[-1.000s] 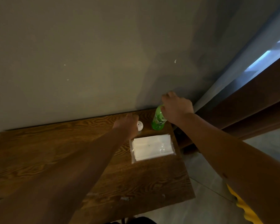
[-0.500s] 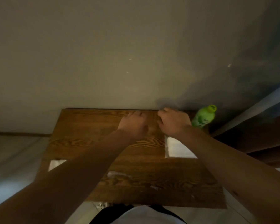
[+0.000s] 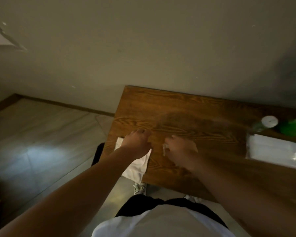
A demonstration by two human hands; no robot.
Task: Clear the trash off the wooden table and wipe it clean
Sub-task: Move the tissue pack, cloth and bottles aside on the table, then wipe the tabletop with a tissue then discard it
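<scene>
The wooden table [image 3: 186, 106] stands against the wall. A white paper sheet [image 3: 137, 168] lies at its front left corner and hangs over the edge. My left hand [image 3: 137, 144] rests on the sheet's far end with its fingers curled down onto it. To its right, my right hand [image 3: 180, 151] is closed over the tabletop, and a small whitish scrap [image 3: 165, 148] shows at its fingertips. The picture is blurred, so the grips are hard to judge.
At the table's right end stand a green bottle [image 3: 291, 128], a small white round object [image 3: 269, 121] and a clear pack of white tissues [image 3: 277, 151]. Grey tiled floor [image 3: 41, 142] lies to the left. My feet show under the table's front edge.
Both hands have come back from the bottle at the far right to the table's front left. The left one now lies on the white sheet. The view has swung left.
</scene>
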